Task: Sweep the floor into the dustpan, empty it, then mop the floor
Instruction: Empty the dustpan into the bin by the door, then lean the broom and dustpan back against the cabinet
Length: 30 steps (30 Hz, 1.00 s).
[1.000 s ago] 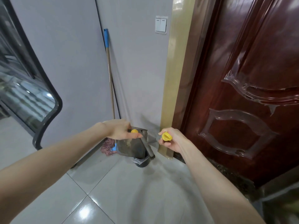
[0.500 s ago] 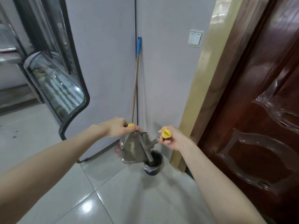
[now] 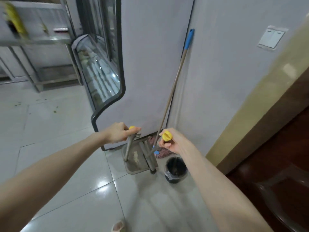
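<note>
My left hand (image 3: 117, 133) grips the yellow-capped handle of a grey dustpan (image 3: 136, 160), which hangs just above the floor with some pale debris inside it. My right hand (image 3: 173, 142) grips the yellow-capped handle of a grey broom (image 3: 150, 159); its dark bristles sit by the dustpan's right edge. A mop (image 3: 173, 87) with a wooden stick and blue grip leans in the wall corner, its reddish strands on the floor behind my hands. A small black bin (image 3: 175, 167) with a liner stands on the tiles to the right of the dustpan.
A grey display cabinet (image 3: 150, 67) with curved glass stands on the left. A brown wooden door (image 3: 275, 164) and its tan frame are on the right. Small dark specks lie on the tiles (image 3: 36, 104) at far left, near a steel shelf unit (image 3: 33, 41). My foot (image 3: 118, 226) shows at the bottom.
My view has swung left and down, away from the door, and the cabinet glass and speckled floor have come into sight. Both hands still hold their handles; the dustpan has shifted left of the bin.
</note>
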Each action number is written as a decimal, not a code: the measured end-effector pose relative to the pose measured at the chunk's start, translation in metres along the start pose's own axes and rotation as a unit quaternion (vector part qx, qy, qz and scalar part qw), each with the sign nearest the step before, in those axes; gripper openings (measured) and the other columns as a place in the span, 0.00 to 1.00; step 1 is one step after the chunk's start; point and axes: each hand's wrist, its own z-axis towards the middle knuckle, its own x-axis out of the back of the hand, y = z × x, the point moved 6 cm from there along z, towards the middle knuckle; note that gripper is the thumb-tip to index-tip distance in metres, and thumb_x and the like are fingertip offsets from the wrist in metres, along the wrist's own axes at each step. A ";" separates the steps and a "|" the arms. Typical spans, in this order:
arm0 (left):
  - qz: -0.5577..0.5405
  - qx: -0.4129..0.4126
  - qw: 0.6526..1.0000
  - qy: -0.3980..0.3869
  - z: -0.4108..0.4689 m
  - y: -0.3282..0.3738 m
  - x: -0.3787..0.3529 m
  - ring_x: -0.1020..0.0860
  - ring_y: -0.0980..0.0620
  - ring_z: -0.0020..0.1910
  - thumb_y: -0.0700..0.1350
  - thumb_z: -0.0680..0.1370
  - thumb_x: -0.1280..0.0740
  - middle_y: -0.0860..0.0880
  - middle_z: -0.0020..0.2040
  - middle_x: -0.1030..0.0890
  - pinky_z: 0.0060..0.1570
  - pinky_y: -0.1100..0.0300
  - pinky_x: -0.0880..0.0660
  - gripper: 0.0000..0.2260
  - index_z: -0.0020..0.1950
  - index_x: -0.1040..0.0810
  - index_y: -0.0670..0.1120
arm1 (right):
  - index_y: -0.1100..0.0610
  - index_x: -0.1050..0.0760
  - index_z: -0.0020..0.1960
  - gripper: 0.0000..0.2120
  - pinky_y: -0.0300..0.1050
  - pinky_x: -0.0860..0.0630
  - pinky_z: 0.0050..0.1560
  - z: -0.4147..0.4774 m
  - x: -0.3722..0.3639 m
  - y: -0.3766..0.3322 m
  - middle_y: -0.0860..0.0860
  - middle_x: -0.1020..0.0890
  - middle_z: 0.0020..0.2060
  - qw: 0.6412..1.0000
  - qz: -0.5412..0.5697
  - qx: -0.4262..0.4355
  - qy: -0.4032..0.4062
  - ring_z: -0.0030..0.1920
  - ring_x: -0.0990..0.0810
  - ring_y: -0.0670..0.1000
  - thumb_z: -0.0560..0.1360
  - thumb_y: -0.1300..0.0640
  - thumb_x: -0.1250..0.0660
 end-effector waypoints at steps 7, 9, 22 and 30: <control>-0.025 0.053 0.998 -0.011 0.060 -0.088 0.021 0.31 0.52 0.23 0.67 0.75 0.42 0.47 0.26 0.28 0.26 0.63 0.34 0.28 0.30 0.30 0.43 | 0.58 0.36 0.34 0.11 0.32 0.48 0.13 0.096 -0.055 -0.012 0.54 0.35 0.32 0.999 -0.022 -0.020 0.017 0.16 0.31 0.48 0.74 0.66 0.44; -0.042 0.066 0.997 -0.019 0.087 -0.121 0.030 0.31 0.51 0.25 0.67 0.75 0.42 0.46 0.27 0.29 0.27 0.62 0.33 0.28 0.30 0.32 0.44 | 0.58 0.35 0.34 0.10 0.32 0.48 0.13 0.132 -0.081 -0.020 0.54 0.35 0.32 0.999 -0.022 -0.036 0.019 0.16 0.31 0.48 0.74 0.66 0.44; -0.077 0.110 0.988 -0.078 0.192 -0.244 0.064 0.29 0.52 0.26 0.73 0.71 0.46 0.47 0.28 0.28 0.28 0.62 0.31 0.33 0.33 0.28 0.43 | 0.59 0.36 0.32 0.12 0.32 0.46 0.13 0.276 -0.156 -0.045 0.52 0.34 0.28 0.995 0.003 -0.093 0.039 0.18 0.30 0.47 0.75 0.65 0.45; -0.077 0.141 0.983 -0.085 0.237 -0.292 0.072 0.28 0.52 0.26 0.70 0.75 0.46 0.48 0.28 0.25 0.28 0.63 0.30 0.32 0.34 0.25 0.42 | 0.59 0.36 0.34 0.12 0.32 0.45 0.13 0.338 -0.178 -0.056 0.56 0.33 0.33 0.991 0.024 -0.123 0.048 0.16 0.29 0.49 0.76 0.63 0.45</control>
